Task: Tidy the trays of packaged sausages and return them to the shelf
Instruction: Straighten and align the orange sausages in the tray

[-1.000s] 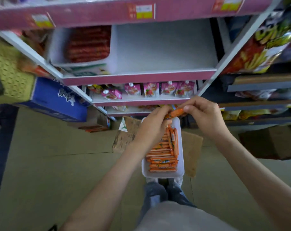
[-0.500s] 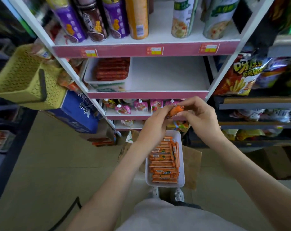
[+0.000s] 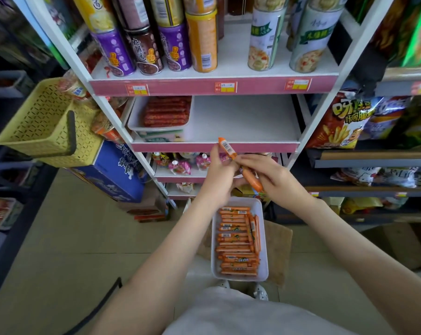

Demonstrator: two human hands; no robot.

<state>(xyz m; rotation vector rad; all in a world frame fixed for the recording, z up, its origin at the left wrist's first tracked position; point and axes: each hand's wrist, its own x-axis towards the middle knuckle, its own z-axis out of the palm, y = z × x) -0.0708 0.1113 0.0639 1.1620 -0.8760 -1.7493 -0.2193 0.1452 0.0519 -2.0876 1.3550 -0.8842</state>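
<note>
Our left hand is curled, fingertips pinching a sausage whose barcoded end sticks up past the fingers. Our right hand meets it from the other side, fingers bent over an orange end that slants down beneath them (one stick or two, we cannot tell, as the fingers hide the middle). Both hands hover above the far end of the tray.

The tray itself lies on the floor by our shoes, partly over a sheet of cardboard. It holds orange sausages, most laid crosswise in a column, with a few lengthwise along its right wall.

Beyond the tray stands the shelf. Its middle board, up and ahead of the tray, carries a second tray of red sausages at its left end, and the board to the right of that is bare. Higher still from the tray stand cans, and on a lower board, just past the tray, sit pink pouches.

Left of the tray and farther back are a blue box and, above it, a yellow basket. Right of the tray and up, snack bags fill the next rack.
</note>
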